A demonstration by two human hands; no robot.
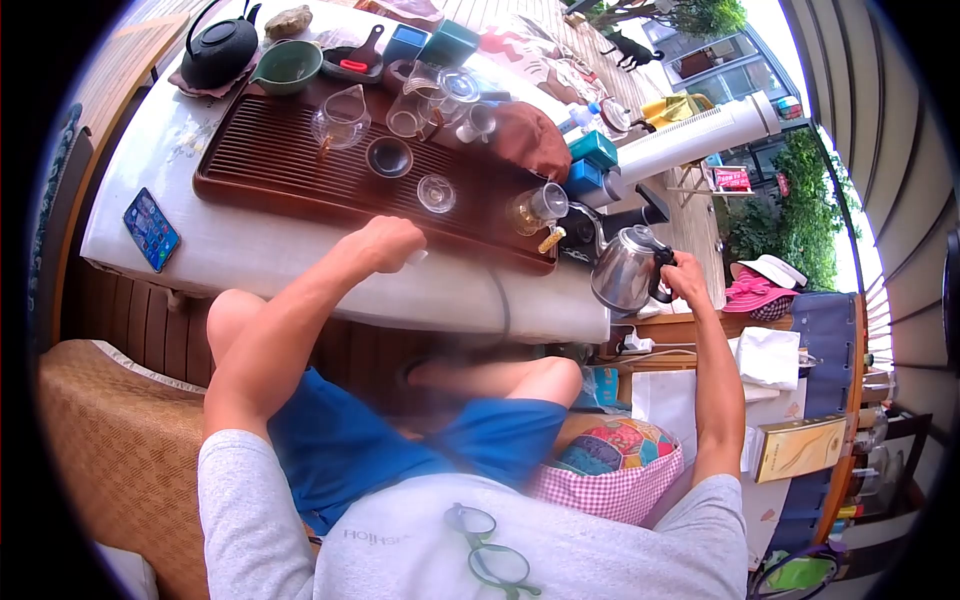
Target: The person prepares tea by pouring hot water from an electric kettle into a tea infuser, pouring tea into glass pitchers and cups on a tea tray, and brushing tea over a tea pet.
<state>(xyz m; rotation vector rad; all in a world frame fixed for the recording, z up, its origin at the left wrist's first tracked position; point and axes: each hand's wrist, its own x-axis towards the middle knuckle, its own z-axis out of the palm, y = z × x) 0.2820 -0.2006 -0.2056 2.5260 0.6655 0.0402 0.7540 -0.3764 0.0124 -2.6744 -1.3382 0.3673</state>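
My right hand [682, 278] grips the black handle of a shiny metal kettle [626, 272] at the table's right end. The kettle's spout points toward a glass tea vessel [535, 210] with yellowish contents and a yellow handle, at the right end of the brown slatted tea tray [300, 197]. My left hand [385, 245] is closed in front of the tray's front edge, with a small whitish thing at the fingers that I cannot make out. Beyond it on the tray are a small glass cup [436, 194], a dark bowl [389, 157] and a glass pitcher [341, 122].
A phone [152, 230] lies at the table's left. A black cast-iron teapot [218, 52] and a green bowl [287, 68] stand at the back left. Several glass vessels and a brown cloth [528, 142] crowd the back. A patterned cushion [615, 465] lies beside my leg.
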